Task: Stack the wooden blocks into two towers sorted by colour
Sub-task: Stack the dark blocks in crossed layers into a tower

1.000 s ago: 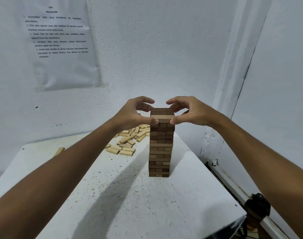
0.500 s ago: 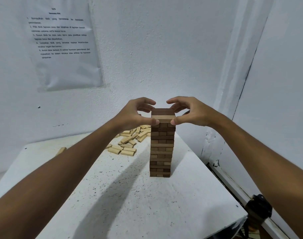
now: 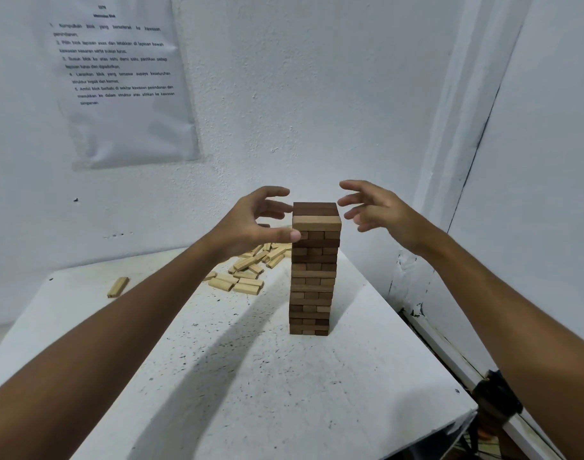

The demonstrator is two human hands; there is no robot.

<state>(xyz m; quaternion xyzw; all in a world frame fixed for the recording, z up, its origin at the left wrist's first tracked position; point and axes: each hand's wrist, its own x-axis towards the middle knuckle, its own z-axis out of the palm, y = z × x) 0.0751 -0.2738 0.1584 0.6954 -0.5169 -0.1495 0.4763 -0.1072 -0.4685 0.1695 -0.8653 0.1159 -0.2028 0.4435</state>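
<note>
Dark brown wooden block tower (image 3: 313, 270) now stands released, both hands' fingers (image 3: 350, 207) spread wide, so pale blocks (image 3: 247, 277) come next.

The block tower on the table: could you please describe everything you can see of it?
The block tower stands upright on the white table, built of stacked layers of mostly dark brown wooden blocks. One light block lies across the near edge of the top layer. The left hand touches its upper left side with the thumb; the right hand hovers open, apart from it.
</note>
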